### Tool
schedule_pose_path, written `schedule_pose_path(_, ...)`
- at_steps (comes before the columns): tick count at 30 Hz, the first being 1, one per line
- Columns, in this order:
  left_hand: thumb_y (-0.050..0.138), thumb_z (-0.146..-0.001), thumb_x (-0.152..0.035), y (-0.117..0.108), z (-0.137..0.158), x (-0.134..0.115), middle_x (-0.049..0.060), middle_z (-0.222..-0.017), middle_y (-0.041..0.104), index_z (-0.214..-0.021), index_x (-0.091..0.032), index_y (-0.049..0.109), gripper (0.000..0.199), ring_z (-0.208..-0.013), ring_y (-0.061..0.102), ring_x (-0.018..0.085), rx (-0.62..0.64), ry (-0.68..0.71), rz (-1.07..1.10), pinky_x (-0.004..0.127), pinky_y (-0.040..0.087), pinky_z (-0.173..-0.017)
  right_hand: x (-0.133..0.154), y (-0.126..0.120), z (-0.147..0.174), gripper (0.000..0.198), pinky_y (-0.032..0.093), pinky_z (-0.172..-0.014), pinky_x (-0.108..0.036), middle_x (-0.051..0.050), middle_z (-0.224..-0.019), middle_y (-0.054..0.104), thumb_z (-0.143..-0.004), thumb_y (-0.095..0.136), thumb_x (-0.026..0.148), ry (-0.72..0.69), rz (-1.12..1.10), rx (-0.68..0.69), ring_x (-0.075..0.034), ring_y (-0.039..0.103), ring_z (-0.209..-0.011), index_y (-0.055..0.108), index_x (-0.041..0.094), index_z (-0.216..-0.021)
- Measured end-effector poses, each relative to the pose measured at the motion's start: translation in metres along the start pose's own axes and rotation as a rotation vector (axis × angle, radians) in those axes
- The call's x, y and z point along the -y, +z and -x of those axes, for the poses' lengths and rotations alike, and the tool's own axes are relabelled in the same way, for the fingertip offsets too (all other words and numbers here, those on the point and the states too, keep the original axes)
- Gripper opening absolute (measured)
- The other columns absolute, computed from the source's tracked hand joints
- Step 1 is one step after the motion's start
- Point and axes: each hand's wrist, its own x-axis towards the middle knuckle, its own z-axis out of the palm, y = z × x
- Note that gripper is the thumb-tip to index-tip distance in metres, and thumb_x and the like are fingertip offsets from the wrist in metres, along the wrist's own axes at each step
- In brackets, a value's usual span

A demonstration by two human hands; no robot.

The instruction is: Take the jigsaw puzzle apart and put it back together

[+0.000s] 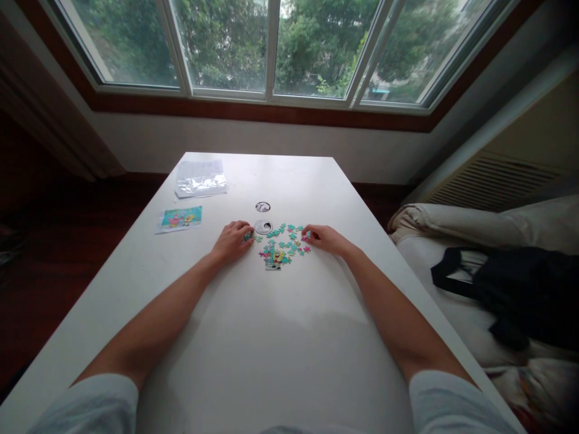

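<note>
Small jigsaw puzzle pieces (288, 245), mostly turquoise with some pink, lie loosely between my hands on the white table. At their near side is a joined section of puzzle (273, 259) with a yellow cartoon figure. My left hand (233, 241) rests on the table at the left of the pieces, thumb and forefinger apart, a few turquoise pieces between them. On the other side, my right hand (324, 239) has its thumb and fingertips pinched together at a puzzle piece at the pile's right edge; the fingers hide most of it.
Two round discs, one greyish (263, 227) and one black and white (263, 207), lie beyond the pieces. To the left are a colourful cartoon picture sheet (180, 218) and a clear plastic bag (201, 179) on paper. A dark bag (525, 289) sits on a pale seat at right.
</note>
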Motion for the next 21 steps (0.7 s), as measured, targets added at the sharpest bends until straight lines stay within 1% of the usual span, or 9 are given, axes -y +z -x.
schedule_pose_path(2,0.059,-0.094,-0.035,0.0,0.0,0.0,0.009,-0.135,0.061,-0.125,-0.026,0.067,0.034,-0.125,0.054,0.03,0.004,-0.003,0.004,0.048,0.043,-0.109,0.0,0.004,-0.002,0.021,0.031,-0.062,-0.024,0.004,-0.067,0.055,-0.09,0.06,0.033,-0.013,0.026,-0.06,-0.012,0.046,-0.061,0.071,0.021,-0.102)
schedule_pose_path(5,0.058,-0.094,-0.035,-0.001,0.0,-0.001,0.009,-0.135,0.061,-0.125,-0.027,0.067,0.033,-0.125,0.054,0.03,0.006,-0.005,0.01,0.049,0.043,-0.108,-0.001,0.009,-0.003,0.014,0.032,-0.062,-0.024,0.002,-0.071,0.058,-0.089,0.06,0.026,-0.05,0.068,-0.119,-0.012,0.048,-0.063,0.072,0.021,-0.096)
schedule_pose_path(8,0.058,-0.094,-0.035,-0.001,0.001,-0.001,0.009,-0.135,0.061,-0.125,-0.026,0.067,0.033,-0.125,0.054,0.03,0.003,0.005,0.015,0.049,0.044,-0.108,-0.003,0.012,-0.003,0.018,0.035,-0.065,-0.024,0.0,-0.078,0.061,-0.091,0.06,0.022,-0.092,0.087,-0.154,-0.013,0.051,-0.066,0.074,0.023,-0.101)
schedule_pose_path(10,0.058,-0.094,-0.035,-0.001,0.001,-0.001,0.009,-0.135,0.061,-0.125,-0.026,0.067,0.034,-0.125,0.054,0.03,0.002,0.012,0.016,0.049,0.044,-0.108,-0.005,0.014,-0.003,0.021,0.037,-0.067,-0.024,-0.001,-0.083,0.063,-0.092,0.058,0.021,-0.114,0.089,-0.163,-0.013,0.052,-0.068,0.075,0.024,-0.105)
schedule_pose_path(12,0.058,-0.094,-0.035,-0.001,0.002,-0.002,0.01,-0.136,0.061,-0.125,-0.026,0.067,0.034,-0.125,0.054,0.03,-0.001,0.01,0.019,0.049,0.043,-0.108,-0.006,0.016,-0.004,0.021,0.039,-0.069,-0.025,-0.002,-0.087,0.064,-0.093,0.058,0.019,-0.12,0.088,-0.166,-0.014,0.054,-0.07,0.075,0.024,-0.104)
schedule_pose_path(18,0.058,-0.094,-0.034,-0.003,0.001,-0.004,0.01,-0.135,0.061,-0.124,-0.024,0.068,0.033,-0.125,0.054,0.03,0.002,0.01,0.024,0.049,0.043,-0.109,-0.008,0.018,-0.009,0.013,0.039,-0.07,-0.025,-0.001,-0.079,0.059,-0.088,0.064,0.017,-0.092,0.074,-0.139,-0.015,0.053,-0.074,0.073,0.021,-0.098)
schedule_pose_path(21,0.057,-0.094,-0.033,-0.003,0.001,-0.004,0.01,-0.134,0.061,-0.123,-0.024,0.068,0.032,-0.124,0.054,0.03,-0.001,0.01,0.029,0.049,0.043,-0.109,-0.005,0.018,-0.011,0.009,0.041,-0.074,-0.026,-0.002,-0.082,0.058,-0.088,0.065,0.018,-0.084,0.099,-0.138,-0.016,0.053,-0.078,0.072,0.019,-0.094)
